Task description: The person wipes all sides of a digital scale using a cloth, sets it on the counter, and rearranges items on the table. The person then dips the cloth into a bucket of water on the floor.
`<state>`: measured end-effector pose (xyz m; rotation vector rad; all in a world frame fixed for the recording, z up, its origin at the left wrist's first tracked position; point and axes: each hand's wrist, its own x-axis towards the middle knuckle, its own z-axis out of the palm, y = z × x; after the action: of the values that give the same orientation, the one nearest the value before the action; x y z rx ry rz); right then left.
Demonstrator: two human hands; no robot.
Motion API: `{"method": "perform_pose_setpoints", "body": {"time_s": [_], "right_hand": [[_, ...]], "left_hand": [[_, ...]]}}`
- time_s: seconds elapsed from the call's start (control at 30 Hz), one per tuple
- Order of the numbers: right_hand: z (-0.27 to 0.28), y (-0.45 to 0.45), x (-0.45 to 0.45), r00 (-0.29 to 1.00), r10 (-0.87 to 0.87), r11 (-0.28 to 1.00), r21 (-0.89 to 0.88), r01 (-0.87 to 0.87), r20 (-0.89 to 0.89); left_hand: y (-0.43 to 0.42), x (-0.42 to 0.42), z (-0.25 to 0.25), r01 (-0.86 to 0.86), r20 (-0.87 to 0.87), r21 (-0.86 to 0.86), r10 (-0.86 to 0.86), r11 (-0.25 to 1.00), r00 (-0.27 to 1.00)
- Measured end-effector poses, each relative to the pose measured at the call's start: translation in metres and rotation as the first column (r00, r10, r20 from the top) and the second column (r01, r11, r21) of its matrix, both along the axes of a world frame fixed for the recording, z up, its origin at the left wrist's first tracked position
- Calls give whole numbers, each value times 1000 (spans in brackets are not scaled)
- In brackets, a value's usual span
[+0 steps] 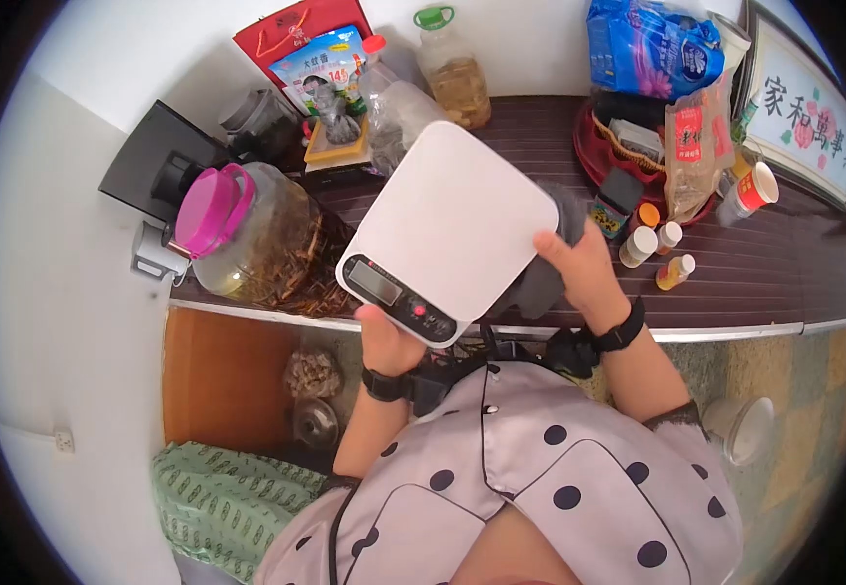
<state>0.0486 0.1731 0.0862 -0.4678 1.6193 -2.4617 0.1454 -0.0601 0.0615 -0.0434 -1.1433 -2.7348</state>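
A white kitchen scale (455, 219) is held up, tilted, above the front of the dark counter. Its small grey display and dark button panel face the lower left. My left hand (387, 341) grips the scale's lower left edge, with the fingers hidden beneath it. On the right side, my right hand (582, 268) has its thumb on the scale's rim. A dark grey cloth (537, 286) is bunched under the scale at this hand; how the hidden fingers hold it cannot be seen.
Left on the counter (754, 283) stands a large jar with a pink lid (248, 234). Small bottles (639, 246) and a red tray (592, 161) are at right. A green-lidded jug (454, 73) stands behind. Below left lies a green patterned bag (228, 502).
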Motion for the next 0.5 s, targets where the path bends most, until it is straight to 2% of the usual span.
{"method": "perform_pose_setpoints", "body": {"time_s": [0.07, 0.1, 0.13, 0.17, 0.2, 0.23, 0.27, 0.33, 0.37, 0.4, 0.47, 0.5], "right_hand": [[16, 2, -6, 994, -44, 994, -96, 54, 101], [24, 5, -13, 994, -28, 995, -97, 38, 105], [29, 8, -19, 994, -15, 995, -98, 25, 110], [32, 7, -24, 992, -19, 995, -93, 31, 123], [34, 3, -28, 998, -35, 999, -22, 37, 53], [35, -1, -28, 999, -43, 998, 50, 44, -15], [35, -4, -29, 999, -44, 997, 59, 44, 6], [36, -8, -27, 994, 13, 972, 236, 14, -113], [43, -6, -22, 989, -13, 944, 324, 60, -147], [42, -4, -19, 991, -8, 942, 331, 54, -137], [40, -2, -19, 975, -25, 878, 462, 126, -220], [37, -2, -18, 968, -24, 852, 501, 150, -249]], "left_hand": [[-9, -1, 0, 201, -186, 61, -187, 978, 965], [-7, -1, 14, 292, -157, 107, -274, 950, 949], [-8, -2, 20, 295, -147, 113, -278, 949, 949], [-10, -2, 23, 333, -84, 22, -330, 943, 940], [-11, -2, 22, 375, -13, -62, -376, 925, 926], [-11, -2, 17, 402, -7, -44, -403, 915, 915], [-8, -1, 16, 404, 9, -28, -404, 914, 915], [-4, 1, 20, 329, 216, -243, -280, 913, 935], [-5, -1, 15, 328, 244, -76, -302, 942, 922], [-2, 1, 13, 326, 251, -66, -300, 943, 920], [4, 0, 15, 247, 226, -177, -205, 953, 952], [7, 0, 15, 240, 228, -175, -198, 955, 953]]}}
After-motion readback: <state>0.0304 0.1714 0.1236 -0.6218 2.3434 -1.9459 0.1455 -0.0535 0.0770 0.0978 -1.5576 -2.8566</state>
